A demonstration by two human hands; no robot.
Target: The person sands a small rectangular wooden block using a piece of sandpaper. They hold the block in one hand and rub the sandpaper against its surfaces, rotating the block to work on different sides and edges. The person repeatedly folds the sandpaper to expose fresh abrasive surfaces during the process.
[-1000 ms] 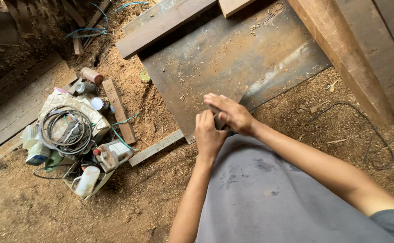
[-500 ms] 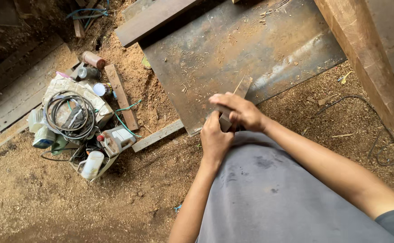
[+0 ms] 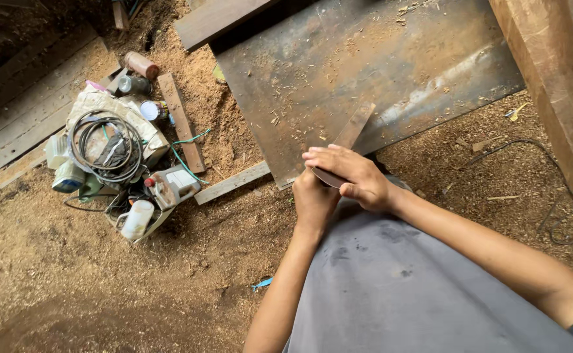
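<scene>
Here, a thin wooden strip (image 3: 352,129) slants over the rusty metal sheet (image 3: 365,72), its near end clasped by both hands: left hand (image 3: 314,199) gripping beneath, right hand (image 3: 352,173) curled over. Coiled cable (image 3: 103,144) lies well apart on sawdust.

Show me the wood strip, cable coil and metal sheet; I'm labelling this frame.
wood strip (image 3: 354,125), head view, bare upper end.
cable coil (image 3: 106,147), head view, loops.
metal sheet (image 3: 365,65), head view, bare middle.
</scene>
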